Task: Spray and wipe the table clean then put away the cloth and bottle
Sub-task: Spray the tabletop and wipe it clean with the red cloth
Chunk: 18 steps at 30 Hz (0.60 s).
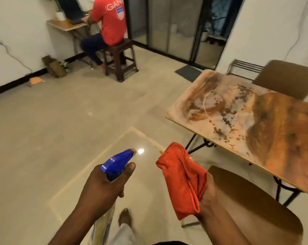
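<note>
My left hand grips the neck of a spray bottle with a blue trigger head, its nozzle pointing forward over the floor; the clear body hangs below my wrist. My right hand holds a folded orange cloth, bunched up in front of my palm. The wooden table stands to the right, its top streaked with pale residue and dark wet spots on the left half. Both hands are off the table, left of its near edge.
A brown chair sits at the table's near side, another chair at its far side. A person in a red shirt sits on a stool at a desk at the back left. Open tiled floor lies ahead.
</note>
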Motion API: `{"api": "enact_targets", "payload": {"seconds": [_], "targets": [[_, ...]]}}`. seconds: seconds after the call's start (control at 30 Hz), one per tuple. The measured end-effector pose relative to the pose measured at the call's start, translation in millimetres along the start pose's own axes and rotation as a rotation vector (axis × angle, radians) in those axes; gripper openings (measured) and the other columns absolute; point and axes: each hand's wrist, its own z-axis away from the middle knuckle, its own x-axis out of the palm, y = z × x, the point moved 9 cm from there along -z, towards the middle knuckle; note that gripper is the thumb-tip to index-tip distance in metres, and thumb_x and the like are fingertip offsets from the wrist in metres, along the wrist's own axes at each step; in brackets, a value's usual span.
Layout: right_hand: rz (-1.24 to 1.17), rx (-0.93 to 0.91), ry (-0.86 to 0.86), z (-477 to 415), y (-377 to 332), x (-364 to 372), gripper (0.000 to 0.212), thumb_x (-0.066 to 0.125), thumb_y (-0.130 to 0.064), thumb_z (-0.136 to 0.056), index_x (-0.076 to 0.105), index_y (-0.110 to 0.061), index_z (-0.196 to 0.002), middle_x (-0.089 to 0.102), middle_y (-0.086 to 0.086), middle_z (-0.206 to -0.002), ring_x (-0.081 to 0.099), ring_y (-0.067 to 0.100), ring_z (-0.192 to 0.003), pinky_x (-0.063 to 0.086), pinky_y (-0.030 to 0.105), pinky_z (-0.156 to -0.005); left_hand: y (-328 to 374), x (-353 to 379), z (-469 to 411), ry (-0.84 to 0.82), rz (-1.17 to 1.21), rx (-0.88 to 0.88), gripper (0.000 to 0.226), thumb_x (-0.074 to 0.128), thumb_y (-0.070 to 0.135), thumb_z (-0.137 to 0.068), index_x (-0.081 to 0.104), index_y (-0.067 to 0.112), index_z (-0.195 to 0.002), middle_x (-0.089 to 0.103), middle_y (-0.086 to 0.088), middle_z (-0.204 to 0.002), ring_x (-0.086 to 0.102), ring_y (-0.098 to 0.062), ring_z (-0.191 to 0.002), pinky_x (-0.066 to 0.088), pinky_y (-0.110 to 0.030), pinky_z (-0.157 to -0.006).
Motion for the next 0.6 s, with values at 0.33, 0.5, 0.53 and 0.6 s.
{"api": "enact_targets", "payload": {"seconds": [0.33, 0.5, 0.53, 0.6], "targets": [[-0.423, -0.435, -0.042, 16, -164, -45, 0.056, 0.043, -0.025, -0.114, 0.047, 0.012, -0.155, 0.052, 0.036, -0.156, 0.055, 0.052, -0.143, 0.040, 0.066, -0.123, 86, 94, -170, -0.451, -0.207, 0.230, 0.072, 0.059, 0.087, -0.073, 0.067, 0.016, -0.064, 0.072, -0.008, -0.054, 0.070, -0.014, -0.051, 0.060, -0.038, -0.074], [-0.409, -0.602, 0.295, 14, -220, -97, 0.066, 0.033, -0.035, -0.118, 0.077, 0.014, -0.118, 0.071, 0.038, -0.128, 0.077, 0.050, -0.105, 0.066, 0.059, -0.085, 119, 174, -223, -0.619, -0.293, 0.328, 0.067, 0.059, 0.084, -0.077, 0.071, 0.019, -0.077, 0.072, -0.008, -0.054, 0.073, -0.020, -0.056, 0.063, -0.045, -0.081], [-0.474, -0.660, 0.335, 15, -235, -110, 0.061, 0.036, -0.037, -0.117, 0.078, 0.007, -0.122, 0.072, 0.033, -0.131, 0.077, 0.046, -0.106, 0.066, 0.058, -0.086, 126, 193, -232, -0.636, -0.318, 0.346, 0.063, 0.058, 0.085, -0.078, 0.071, 0.023, -0.079, 0.072, -0.007, -0.054, 0.073, -0.020, -0.057, 0.063, -0.045, -0.081], [-0.472, -0.769, 0.373, 13, -268, -128, 0.046, 0.047, -0.029, -0.112, 0.070, 0.003, -0.137, 0.070, 0.029, -0.136, 0.072, 0.045, -0.116, 0.059, 0.060, -0.100, 140, 228, -248, -0.663, -0.350, 0.377, 0.058, 0.057, 0.086, -0.079, 0.070, 0.029, -0.079, 0.072, -0.005, -0.054, 0.073, -0.018, -0.056, 0.063, -0.045, -0.080]]}}
